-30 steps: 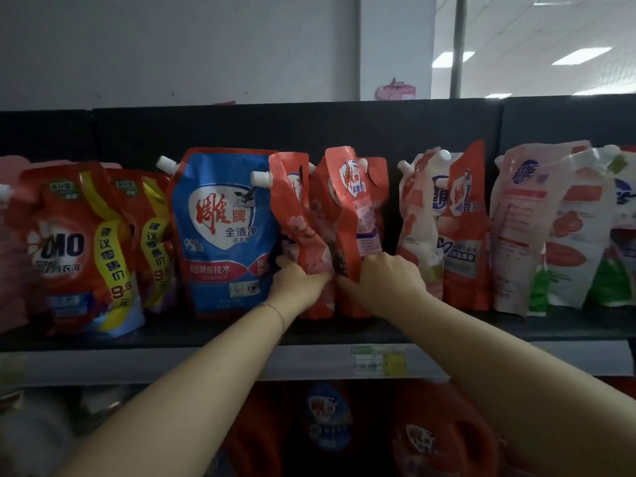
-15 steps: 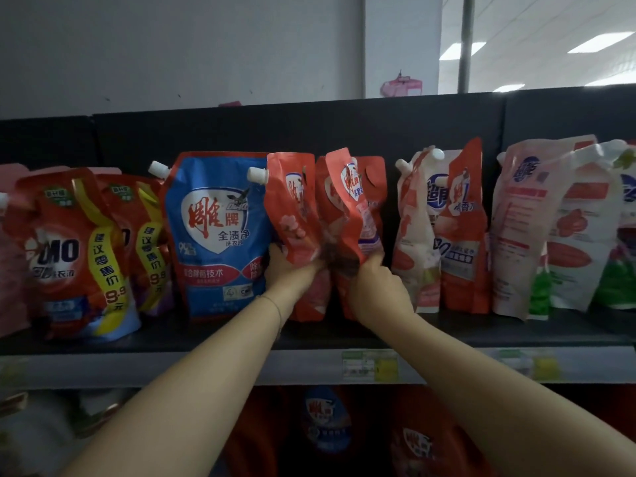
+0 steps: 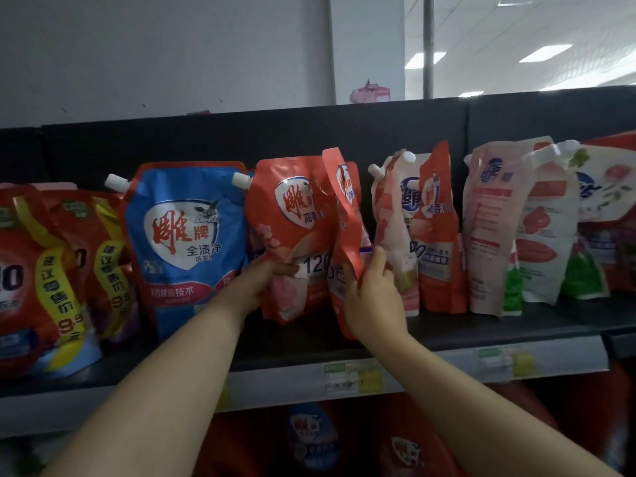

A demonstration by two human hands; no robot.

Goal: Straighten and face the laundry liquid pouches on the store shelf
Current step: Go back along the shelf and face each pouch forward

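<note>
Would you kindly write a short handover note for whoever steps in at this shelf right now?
Left hand grips the front-facing red pouch by its lower left edge. Right hand grips the edge-on red pouch beside it.
Done: blue pouch and the first red one face front.
To do: turn the edge-on pouch forward, then straighten the pink-and-red pouches to its right.

The front-facing red pouch [image 3: 292, 235] is upright, with its white spout at top left, and it overlaps the blue pouch [image 3: 182, 235]. The edge-on red pouch [image 3: 346, 242] touches its right side, creased and leaning, with its bottom low near the shelf [image 3: 447, 335] front.
</note>
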